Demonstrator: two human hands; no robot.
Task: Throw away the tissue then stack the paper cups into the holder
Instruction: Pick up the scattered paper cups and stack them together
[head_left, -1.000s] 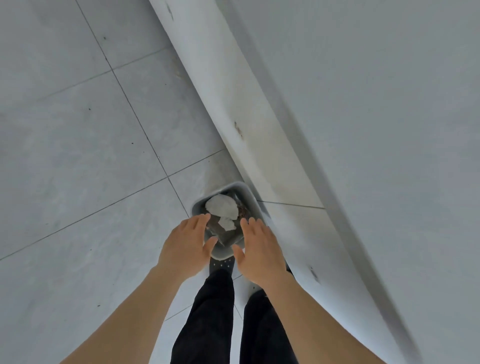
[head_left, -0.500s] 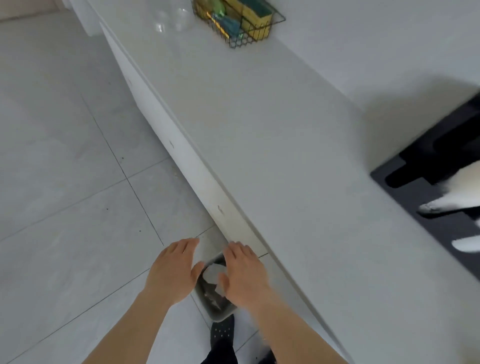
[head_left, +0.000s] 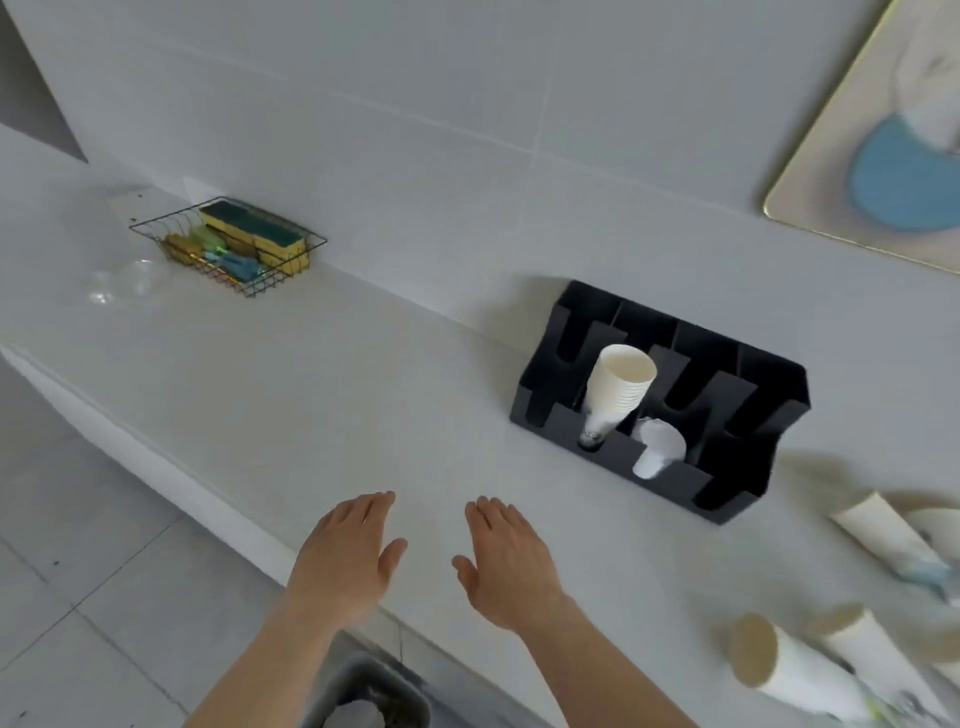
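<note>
A black cup holder (head_left: 727, 395) stands on the white counter (head_left: 311, 395) against the wall, with a stack of paper cups (head_left: 618, 395) leaning in one slot and a white cup (head_left: 657, 449) in the slot beside it. Several loose paper cups lie on their sides at the right: one (head_left: 789, 670) near the front, another (head_left: 883, 530) further back. Both palms face down over the counter's front edge, fingers apart and holding nothing: my left hand (head_left: 345, 556) and my right hand (head_left: 506, 561). The grey bin (head_left: 410, 691) sits on the floor below, white tissue (head_left: 353, 714) inside.
A wire basket (head_left: 228, 244) with sponges sits at the back left of the counter, clear glassware (head_left: 124, 283) beside it. A framed picture (head_left: 883, 140) leans on the wall at the upper right. Grey tiled floor (head_left: 78, 571) lies left of the counter.
The view has swung up from the bin on the floor to the counter. Both hands have risen from over the bin to above the counter edge, still holding nothing.
</note>
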